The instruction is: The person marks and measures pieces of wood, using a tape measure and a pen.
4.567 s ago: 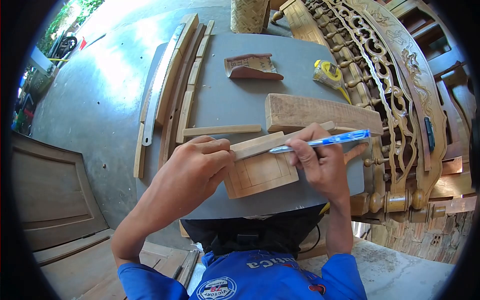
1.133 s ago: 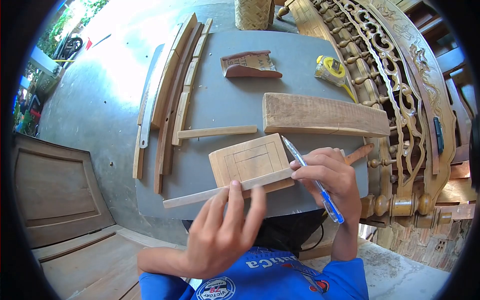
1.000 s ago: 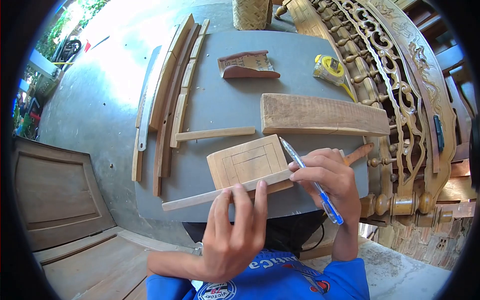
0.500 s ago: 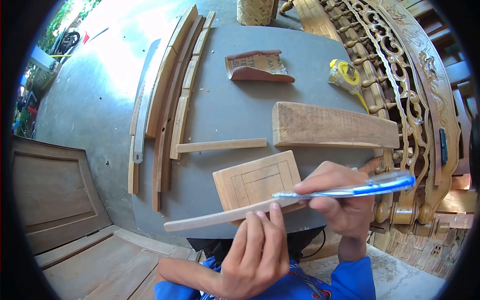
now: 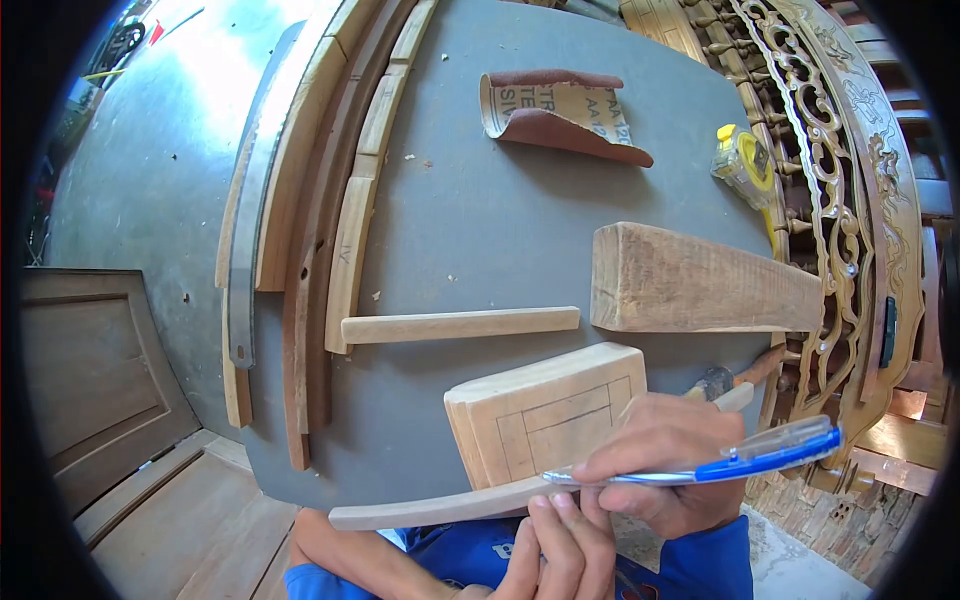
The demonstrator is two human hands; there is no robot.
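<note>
My right hand pinches a blue ballpoint pen, its tip resting at the top edge of a slim, slightly curved wooden strip. My left hand grips that strip from the near side, fingertips just below the pen tip. Behind the strip stands a pale wooden block with nested rectangles drawn on its face; my right hand covers its lower right corner. The strip's right end is hidden behind my hands.
On the grey table lie a thin stick, a thick wooden beam, curled sandpaper and a yellow tape measure. Long boards and a saw blade line the left edge. Carved wooden furniture borders the right.
The view has shifted closer to the table, and the hands, strip and block sit lower in it. The pen tip remains at the strip, close to my left fingertips.
</note>
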